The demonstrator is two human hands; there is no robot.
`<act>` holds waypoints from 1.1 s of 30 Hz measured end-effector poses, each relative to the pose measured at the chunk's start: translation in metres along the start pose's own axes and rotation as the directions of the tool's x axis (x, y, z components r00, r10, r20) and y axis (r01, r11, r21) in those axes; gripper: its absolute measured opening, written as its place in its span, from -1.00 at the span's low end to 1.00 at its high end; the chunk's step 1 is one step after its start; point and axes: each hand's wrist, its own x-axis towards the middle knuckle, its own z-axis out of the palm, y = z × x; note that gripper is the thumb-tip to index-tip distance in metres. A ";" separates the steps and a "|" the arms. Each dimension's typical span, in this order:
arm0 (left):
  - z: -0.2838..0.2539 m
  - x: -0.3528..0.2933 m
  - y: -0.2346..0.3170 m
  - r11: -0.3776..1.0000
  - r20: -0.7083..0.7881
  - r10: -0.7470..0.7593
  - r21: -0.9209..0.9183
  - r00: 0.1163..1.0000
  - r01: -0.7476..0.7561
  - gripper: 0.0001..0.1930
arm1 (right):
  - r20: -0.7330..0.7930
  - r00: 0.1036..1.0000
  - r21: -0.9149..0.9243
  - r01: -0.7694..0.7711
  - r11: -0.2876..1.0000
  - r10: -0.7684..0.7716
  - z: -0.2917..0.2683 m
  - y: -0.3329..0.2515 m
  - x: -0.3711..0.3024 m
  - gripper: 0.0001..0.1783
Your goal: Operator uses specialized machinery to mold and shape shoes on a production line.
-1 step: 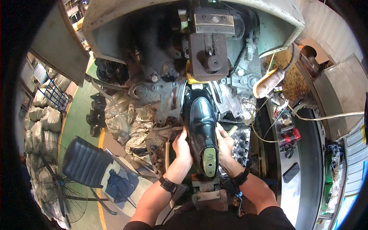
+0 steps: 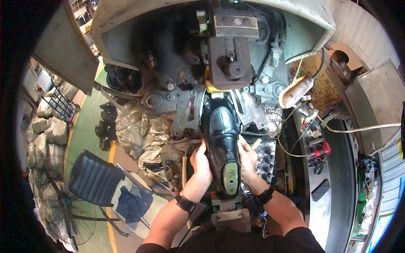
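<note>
A glossy black leather shoe (image 2: 221, 130) sits upright on a green shoe last (image 2: 231, 179), whose top shows in the heel opening. Its toe points away from me, between the metal plates (image 2: 187, 114) of a machine and below a dark pressing block (image 2: 230, 63). My left hand (image 2: 200, 162) is closed against the shoe's left side, and my right hand (image 2: 247, 158) grips the right side. Both sets of fingertips are partly hidden by the shoe. Behind the toe, a yellow part (image 2: 217, 89) shows under the block.
A pale machine hood (image 2: 114, 25) arches over the work. To the right hangs a lamp-like fitting (image 2: 295, 92) with cables, beside a long bench (image 2: 320, 215) bearing a dark phone-like slab (image 2: 320, 189) and a red tool (image 2: 319, 148). At left stand a black chair (image 2: 95, 173) and a wire fan (image 2: 59, 198).
</note>
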 end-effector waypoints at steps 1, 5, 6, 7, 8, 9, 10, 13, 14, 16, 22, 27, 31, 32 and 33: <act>-0.002 0.001 -0.001 1.000 0.005 -0.014 -0.019 1.000 0.014 -0.66 | 0.001 1.000 0.001 -0.002 1.000 0.002 0.001 0.000 0.000 -0.62; -0.003 0.002 0.000 0.998 0.064 -0.039 -0.049 0.997 0.042 -0.67 | 0.000 1.000 0.037 -0.004 0.999 0.004 0.004 0.002 0.001 -0.64; -0.003 0.003 0.000 0.998 0.056 -0.037 -0.050 0.998 0.040 -0.67 | 0.007 1.000 0.058 0.003 0.998 -0.004 0.004 0.004 0.002 -0.64; -0.003 0.004 0.000 0.998 0.048 -0.035 -0.050 0.998 0.037 -0.66 | 0.008 1.000 0.060 0.005 0.998 -0.005 0.002 0.007 0.005 -0.64; -0.003 0.005 0.000 0.998 0.050 -0.034 -0.050 0.998 0.036 -0.66 | 0.005 1.000 0.055 0.005 0.998 -0.005 0.000 0.010 0.008 -0.64; -0.001 0.005 0.000 1.000 0.028 -0.005 -0.006 1.000 0.005 -0.66 | 0.000 1.000 0.049 0.005 0.999 -0.005 0.001 0.010 0.009 -0.65; 0.000 0.005 0.000 0.999 0.007 0.025 0.038 1.000 -0.025 -0.66 | -0.026 1.000 0.029 0.015 0.999 -0.015 0.005 0.008 0.007 -0.67; 0.003 -0.001 -0.004 0.968 -0.073 0.193 0.177 0.979 -0.178 -0.64 | -0.013 0.996 0.001 0.087 0.996 -0.087 0.004 0.012 0.014 -0.69; -0.003 0.005 -0.008 0.965 -0.034 0.208 0.169 0.978 -0.199 -0.63 | 0.006 0.998 -0.059 0.064 0.996 -0.063 0.001 0.009 0.014 -0.69; -0.003 0.005 -0.007 0.967 -0.017 0.193 0.171 0.981 -0.188 -0.62 | 0.010 0.999 -0.030 0.047 0.998 -0.046 0.004 0.007 0.015 -0.68; -0.007 0.005 -0.002 0.992 -0.010 0.059 0.109 0.998 -0.058 -0.60 | -0.021 0.999 0.043 -0.039 0.998 0.040 0.016 -0.003 0.006 -0.74; -0.017 0.013 -0.005 0.999 0.060 0.014 0.042 0.998 -0.017 -0.58 | 0.006 0.999 0.042 -0.050 0.998 0.050 0.018 -0.006 -0.001 -0.68; -0.007 0.008 0.000 0.997 0.049 0.010 0.081 0.999 -0.014 -0.58 | 0.055 0.996 0.062 -0.072 0.995 0.069 0.013 -0.011 0.001 -0.61; -0.006 0.002 0.004 0.993 0.075 -0.008 0.115 0.997 -0.001 -0.58 | 0.031 0.994 0.044 -0.103 0.994 0.102 0.008 -0.015 -0.002 -0.60; -0.004 -0.005 0.011 0.989 0.099 -0.019 0.150 0.995 0.004 -0.58 | -0.011 0.990 -0.157 -0.142 0.977 0.142 -0.021 -0.013 0.007 -0.59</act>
